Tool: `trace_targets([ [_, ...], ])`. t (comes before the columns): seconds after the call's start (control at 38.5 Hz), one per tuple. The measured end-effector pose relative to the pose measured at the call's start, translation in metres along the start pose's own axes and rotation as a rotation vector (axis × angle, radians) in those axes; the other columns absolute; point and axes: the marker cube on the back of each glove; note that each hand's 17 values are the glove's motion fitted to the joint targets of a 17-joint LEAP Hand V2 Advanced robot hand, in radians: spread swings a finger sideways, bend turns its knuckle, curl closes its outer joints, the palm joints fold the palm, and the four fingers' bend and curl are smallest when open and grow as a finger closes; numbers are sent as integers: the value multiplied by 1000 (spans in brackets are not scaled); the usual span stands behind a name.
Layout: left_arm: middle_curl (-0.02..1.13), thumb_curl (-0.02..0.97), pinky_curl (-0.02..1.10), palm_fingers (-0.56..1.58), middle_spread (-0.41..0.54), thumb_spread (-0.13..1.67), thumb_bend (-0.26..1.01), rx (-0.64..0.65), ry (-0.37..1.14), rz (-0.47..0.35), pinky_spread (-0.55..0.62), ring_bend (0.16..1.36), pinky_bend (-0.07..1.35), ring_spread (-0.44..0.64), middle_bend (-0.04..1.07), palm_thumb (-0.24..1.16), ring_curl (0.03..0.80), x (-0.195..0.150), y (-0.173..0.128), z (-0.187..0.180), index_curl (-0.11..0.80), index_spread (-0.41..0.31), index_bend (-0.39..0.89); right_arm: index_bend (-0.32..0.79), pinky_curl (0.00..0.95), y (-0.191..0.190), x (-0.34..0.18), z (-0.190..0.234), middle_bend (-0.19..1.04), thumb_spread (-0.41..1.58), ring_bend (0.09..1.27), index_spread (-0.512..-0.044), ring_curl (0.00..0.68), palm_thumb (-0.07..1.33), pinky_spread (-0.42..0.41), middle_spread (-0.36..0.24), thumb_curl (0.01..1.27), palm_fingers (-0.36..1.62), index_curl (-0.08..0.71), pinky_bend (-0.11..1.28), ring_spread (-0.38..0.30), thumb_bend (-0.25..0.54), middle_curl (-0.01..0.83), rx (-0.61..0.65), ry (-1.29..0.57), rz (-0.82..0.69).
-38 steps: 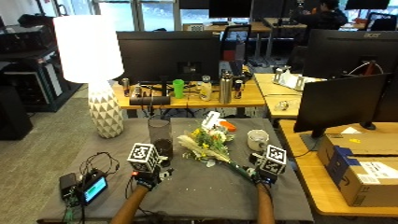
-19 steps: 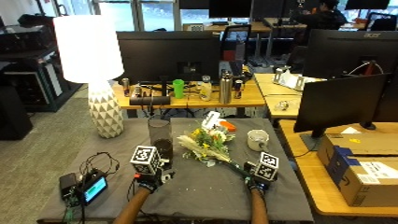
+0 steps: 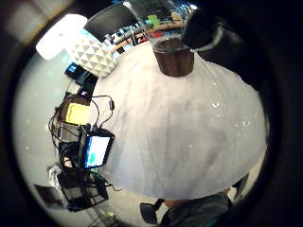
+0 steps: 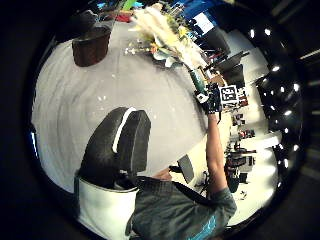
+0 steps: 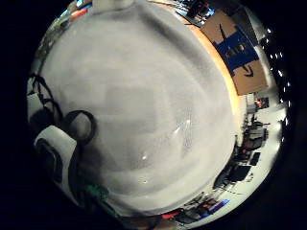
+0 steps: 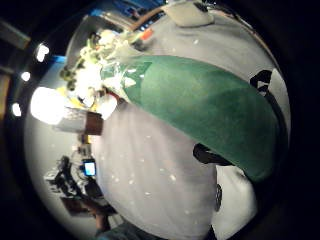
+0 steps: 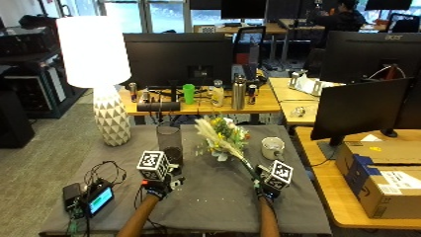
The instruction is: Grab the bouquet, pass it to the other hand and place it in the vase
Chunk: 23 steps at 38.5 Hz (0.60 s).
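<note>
In the outside view my right hand [image 7: 266,190] grips the green-wrapped stem of the bouquet [image 7: 220,139]. The bouquet is off the grey table [image 7: 210,202] and leans up and to the left, its cream and yellow flowers near the vase. The green wrap [image 6: 200,105] fills the right thumb side palm view. The glass vase [image 7: 170,143] with a dark base stands upright at the table's middle left, just beyond my left hand [image 7: 158,187]. That hand hovers low over the cloth, holds nothing, and one finger [image 4: 120,145] hangs relaxed. The vase base [image 3: 173,56] shows close ahead of the left palm.
A white mug [image 7: 271,146] stands right of the flowers. A tall white lamp [image 7: 99,64] stands at the table's far left corner. A small screen device [image 7: 99,200] with cables lies at the near left. Cardboard boxes [image 7: 385,168] lie on the desk to the right.
The right hand has drawn back toward the person and lifted the bouquet from lying flat to leaning up over the table. The left hand stays near the vase.
</note>
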Motion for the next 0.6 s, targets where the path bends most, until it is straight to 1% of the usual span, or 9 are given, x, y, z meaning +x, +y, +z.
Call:
trace_targets([
  [0.08,239,257,381,432,108,1107,-21,19,-7,9,362,516,303,186,142,180,319,7,-5,-16,407,-123,181,259,423,-2,-11,-17,650,749,860,-239,491,945,-230,-135,530,1488,427,608,-174,-1,526,64,-130,8],
  [0.18,240,258,381,433,107,1109,-21,58,5,31,362,516,302,186,144,181,318,20,-16,-38,407,-123,180,279,440,3,-31,-52,687,713,891,-233,510,960,-256,-144,556,1463,453,642,-185,-14,546,119,-300,-20],
  [0.31,247,259,381,445,98,1110,-21,114,109,80,363,515,301,184,158,181,318,46,-31,-68,405,-123,171,298,458,18,-62,-97,721,692,919,-228,524,970,-274,-151,584,1439,481,672,-194,-20,564,167,-510,-80],
  [0.36,245,259,381,439,99,1110,-21,120,199,99,364,515,302,184,145,181,316,60,-38,-76,404,-123,176,303,463,24,-76,-110,731,686,927,-227,527,971,-278,-153,593,1430,491,679,-196,-22,569,179,-592,-114],
  [0.39,253,261,384,466,87,1109,-17,121,264,112,358,521,306,177,164,188,319,69,-43,-81,402,-123,166,306,465,28,-86,-118,735,683,930,-226,529,972,-279,-153,596,1427,495,683,-197,-22,571,185,-646,-138],
  [0.47,260,262,381,492,67,1107,-19,116,483,153,346,520,309,161,174,190,315,101,-60,-93,394,-119,153,314,470,42,-120,-139,745,676,937,-225,532,972,-283,-155,608,1420,509,693,-199,-23,578,197,-816,-228],
  [0.49,268,267,386,524,53,1101,-12,115,544,163,324,531,320,149,193,207,319,112,-64,-97,385,-111,127,315,472,46,-130,-143,748,673,940,-225,533,975,-283,-156,613,1417,513,695,-199,-22,580,196,-861,-257],
  [0.55,277,274,385,539,35,1093,-7,120,635,175,303,540,320,134,196,232,319,130,-71,-105,375,-99,116,318,474,53,-148,-149,753,669,945,-224,534,975,-285,-157,620,1412,521,700,-200,-23,583,184,-932,-305],
  [0.6,288,280,390,553,20,1077,-5,141,693,184,282,551,330,119,199,259,325,144,-76,-112,363,-88,102,319,476,59,-162,-153,758,666,949,-224,535,974,-286,-157,627,1408,528,704,-200,-24,586,171,-979,-335],
])
